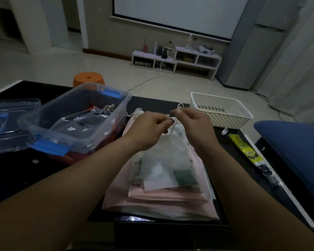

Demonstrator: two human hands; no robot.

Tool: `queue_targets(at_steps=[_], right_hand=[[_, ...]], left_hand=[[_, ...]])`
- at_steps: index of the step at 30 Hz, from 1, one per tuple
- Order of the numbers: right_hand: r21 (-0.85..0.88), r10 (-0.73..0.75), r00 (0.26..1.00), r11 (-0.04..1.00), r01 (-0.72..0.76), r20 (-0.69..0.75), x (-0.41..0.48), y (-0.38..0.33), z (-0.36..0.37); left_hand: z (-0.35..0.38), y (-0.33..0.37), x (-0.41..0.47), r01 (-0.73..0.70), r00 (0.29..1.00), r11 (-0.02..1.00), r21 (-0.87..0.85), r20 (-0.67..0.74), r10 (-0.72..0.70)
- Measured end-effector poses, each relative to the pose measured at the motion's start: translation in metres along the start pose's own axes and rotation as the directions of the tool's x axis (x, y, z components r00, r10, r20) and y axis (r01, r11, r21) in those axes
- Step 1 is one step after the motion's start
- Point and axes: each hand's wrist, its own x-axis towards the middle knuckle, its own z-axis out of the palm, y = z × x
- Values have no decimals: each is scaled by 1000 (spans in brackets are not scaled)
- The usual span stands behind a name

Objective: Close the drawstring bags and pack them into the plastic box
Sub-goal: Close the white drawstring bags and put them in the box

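A pale, translucent drawstring bag (163, 160) with small green prints lies on top of a stack of pink bags (163, 201) on the dark table. My left hand (149, 129) and my right hand (194, 127) hover over the bag's top end, each pinching a white drawstring (172, 124). To the left stands the clear plastic box (116, 105) with blue latches. Inside it lies a closed grey bag (80, 124) with white prints, with something red under it.
The box's clear lid (9, 127) lies at the far left. A white perforated basket (223, 113) stands at the back right. A yellow and black packet (248, 151) lies along the table's right edge, beside a blue cushion (293, 147). An orange stool (89, 79) stands behind the table.
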Motion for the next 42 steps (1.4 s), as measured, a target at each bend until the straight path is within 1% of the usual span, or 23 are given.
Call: queue_targets(at_steps=[2, 4, 8, 10, 12, 13, 14, 16, 20, 24, 26, 28, 30, 33, 35, 37, 38, 39, 42], right_hand=[[-23, -47, 997, 999, 49, 54, 3, -2, 6], [-11, -57, 996, 998, 58, 71, 5, -3, 8], [54, -24, 998, 998, 21, 53, 11, 3, 8], [84, 73, 997, 994, -75, 31, 13, 10, 7], [116, 219, 971, 967, -229, 91, 12, 19, 5], [105, 264, 954, 954, -280, 140, 10, 23, 4], [71, 280, 943, 953, -296, 180, 6, 27, 2], [13, 263, 939, 962, -273, 220, 0, 30, 0], [128, 281, 932, 940, -315, 231, -5, 28, 2], [203, 294, 901, 908, -367, 319, -4, 28, 2], [214, 308, 886, 894, -394, 346, -3, 27, 4], [223, 347, 873, 873, -434, 343, -2, 29, 7], [250, 387, 852, 839, -484, 352, -2, 31, 11], [324, 445, 834, 776, -542, 327, -1, 32, 11], [412, 458, 838, 730, -545, 297, 0, 34, 8], [484, 456, 845, 693, -534, 279, 2, 36, 6], [512, 449, 847, 676, -529, 283, 3, 37, 5], [536, 442, 849, 660, -527, 290, 3, 36, 5], [574, 414, 856, 637, -515, 309, 3, 32, 5]], left_hand=[[1, 2, 0, 13, 1000, 999, -43, -9, -13], [0, 4, 1, 41, 999, 993, -115, -12, -42], [1, 9, 5, 103, 994, 928, -357, 77, -81], [2, 11, 6, 148, 988, 875, -460, 109, -110], [0, 10, 8, 188, 982, 823, -535, 114, -151], [-1, 10, 10, 206, 978, 806, -555, 106, -177], [-2, 8, 10, 223, 974, 794, -565, 99, -204], [-4, 6, 11, 249, 966, 776, -580, 93, -241], [2, 6, 7, 256, 965, 768, -588, 104, -241], [3, 7, 6, 232, 968, 776, -587, 58, -246], [1, 6, 6, 233, 965, 785, -573, 38, -259], [0, 5, 6, 241, 963, 798, -552, 35, -267], [2, 4, 6, 251, 959, 789, -560, 35, -280], [4, -1, 9, 304, 923, 756, -580, -15, -383], [3, -3, 8, 357, 873, 676, -644, -28, -487], [1, -7, 10, 421, 832, 618, -664, 11, -555], [0, -9, 10, 446, 823, 627, -638, 17, -568], [-1, -10, 10, 462, 826, 661, -591, 16, -563], [-6, -20, 16, 457, 856, 765, -453, -8, -516]])
